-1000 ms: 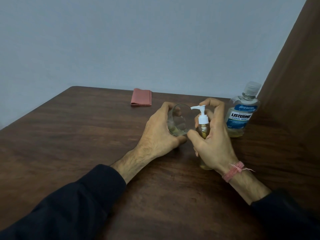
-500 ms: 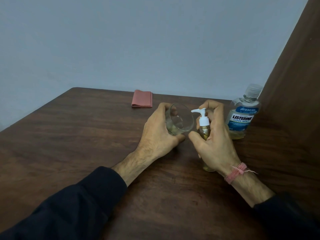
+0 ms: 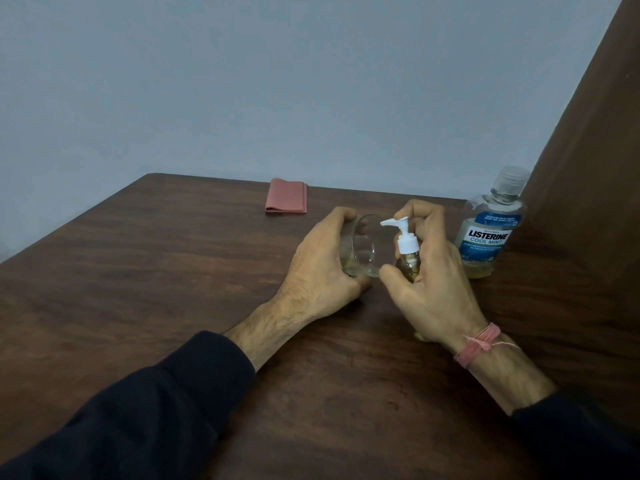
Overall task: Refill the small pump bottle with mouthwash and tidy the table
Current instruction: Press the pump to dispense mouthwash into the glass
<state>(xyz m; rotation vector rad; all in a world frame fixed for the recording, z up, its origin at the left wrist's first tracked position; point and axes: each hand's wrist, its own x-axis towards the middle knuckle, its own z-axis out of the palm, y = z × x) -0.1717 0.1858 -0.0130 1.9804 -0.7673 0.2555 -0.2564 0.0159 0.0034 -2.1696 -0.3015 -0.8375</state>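
Observation:
My right hand (image 3: 433, 282) grips the small pump bottle (image 3: 408, 252), which has a white pump head and yellowish liquid inside; a finger curls over the back of the pump top. The nozzle points left at a clear glass (image 3: 362, 247) that my left hand (image 3: 318, 271) holds tilted toward the bottle, a little liquid pooled at its low side. The big mouthwash bottle (image 3: 488, 233), clear cap on, blue label, stands upright just right of my right hand with a low level of yellowish liquid.
A folded pink cloth (image 3: 286, 200) lies at the far edge of the dark wooden table (image 3: 156, 289). A brown panel (image 3: 588, 168) rises along the table's right side behind the mouthwash bottle. A grey wall stands behind.
The glass has tipped further toward the pump nozzle, and both hands have shifted slightly. The mouthwash bottle and cloth have not moved.

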